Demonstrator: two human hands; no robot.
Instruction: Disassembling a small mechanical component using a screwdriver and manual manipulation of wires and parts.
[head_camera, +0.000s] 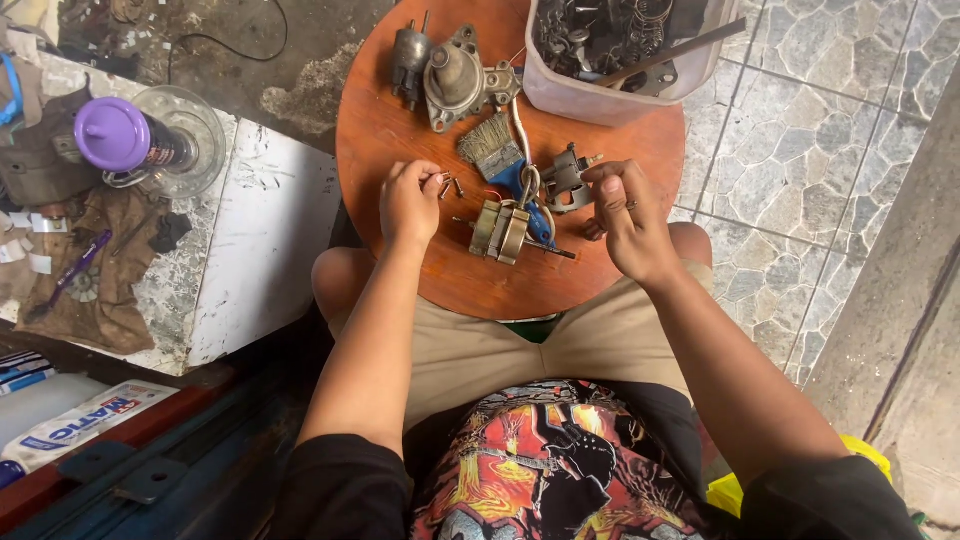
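Note:
A round wooden tabletop (400, 130) rests over my knees. My left hand (408, 200) hovers over it with fingers curled, pinching a small screw; a few more small screws (452, 186) lie just right of its fingertips. My right hand (628, 215) grips a small grey metal part (566, 182) at its fingertips. Between the hands lie a stack of tan metal pieces (502, 232) and a blue-handled brush (505, 160).
A grey metal housing (455, 82) and a dark cylindrical part (408, 58) lie at the table's far side. A white tub (600, 98) of springs and metal parts stands at the back right. A purple-capped bottle (120, 135) sits on the left bench. Stone tiles lie to the right.

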